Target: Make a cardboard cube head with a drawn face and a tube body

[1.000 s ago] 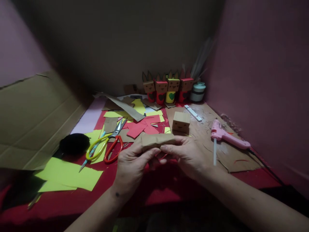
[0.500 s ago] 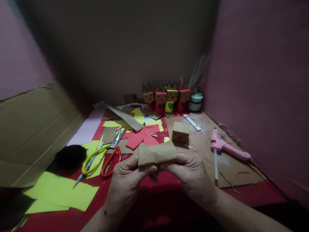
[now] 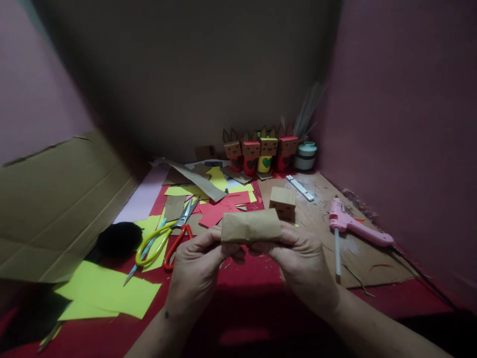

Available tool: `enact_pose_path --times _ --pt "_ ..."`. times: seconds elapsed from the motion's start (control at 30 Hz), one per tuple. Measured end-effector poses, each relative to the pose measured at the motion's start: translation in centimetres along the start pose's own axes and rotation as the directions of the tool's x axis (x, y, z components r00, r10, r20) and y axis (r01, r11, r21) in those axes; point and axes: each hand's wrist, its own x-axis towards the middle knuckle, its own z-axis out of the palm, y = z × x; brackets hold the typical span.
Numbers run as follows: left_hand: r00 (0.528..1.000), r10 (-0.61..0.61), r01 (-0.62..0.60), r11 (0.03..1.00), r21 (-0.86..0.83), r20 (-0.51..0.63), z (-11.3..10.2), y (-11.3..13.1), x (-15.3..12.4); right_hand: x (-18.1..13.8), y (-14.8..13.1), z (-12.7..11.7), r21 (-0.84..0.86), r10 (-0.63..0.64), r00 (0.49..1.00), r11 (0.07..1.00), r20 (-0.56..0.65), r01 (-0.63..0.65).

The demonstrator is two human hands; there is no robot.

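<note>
A short piece of brown cardboard (image 3: pixel 251 226), creased down its middle, is held up level in front of me. My left hand (image 3: pixel 199 263) pinches its left end between thumb and fingers. At the right end my right hand (image 3: pixel 303 258) grips it the same way; the fingertips beneath are partly hidden. Just behind the piece, a small cardboard box (image 3: pixel 282 200) with a drawn face stands on a flat cardboard sheet (image 3: pixel 316 248). Scissors with one yellow and one red handle (image 3: pixel 154 243) lie left of my left hand, over a light-blue pointed tool.
Right of my hands lies a pink glue gun (image 3: pixel 357 231) with its cord. White sticks (image 3: pixel 300 188) lie farther back. Several cardboard figures (image 3: pixel 267 154) stand at the back beside a pale pot (image 3: pixel 305 156). Yellow paper (image 3: pixel 112 288), red paper (image 3: pixel 219 209) and a black object (image 3: pixel 119 239) lie leftward.
Both hands have raised the cardboard piece slightly and tilted it a little, so it now covers the lower part of the small box. The whole view has shifted slightly.
</note>
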Motion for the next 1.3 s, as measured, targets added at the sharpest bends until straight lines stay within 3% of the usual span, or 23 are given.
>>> enact_pose_path --times 0.1,0.17,0.27,0.37,0.57,0.77,0.9,1.3 --pt "0.999 -0.04 0.04 0.999 -0.015 0.029 -0.4 -0.3 0.2 0.0 0.0 -0.2 -0.101 -0.062 0.998 0.993 0.019 0.064" --pt "0.994 -0.081 0.083 0.996 -0.025 0.074 -0.8 -0.4 0.2 -0.1 0.0 -0.6 -0.22 -0.172 0.984 0.959 0.052 0.179" --pt "0.971 -0.157 0.166 0.985 -0.037 0.181 -1.1 -0.5 0.3 -0.5 0.1 -1.2 -0.413 -0.349 0.92 0.822 0.181 0.393" --pt "0.951 -0.199 0.233 0.964 -0.127 0.237 -0.9 -0.9 0.2 -1.2 0.1 -1.5 -0.535 -0.432 0.848 0.659 0.305 0.529" --pt "0.968 -0.198 0.232 0.942 -0.241 0.154 -0.3 -1.5 -0.3 -1.9 0.2 -1.8 -0.559 -0.508 0.753 0.509 0.419 0.654" --pt "0.893 -0.42 0.449 0.854 -0.264 0.161 -0.4 -0.1 0.0 -1.7 -0.4 -3.2 -0.532 -0.481 0.623 0.329 0.616 0.78" --pt "0.859 -0.496 0.512 0.82 -0.257 0.129 0.1 0.3 0.1 -1.5 -0.7 -3.7 -0.457 -0.463 0.559 0.323 0.688 0.829" --pt "0.795 -0.543 0.589 0.797 -0.135 0.269 0.0 -0.9 0.9 -0.8 -0.4 -4.1 -0.43 -0.438 0.533 0.317 0.724 0.845"
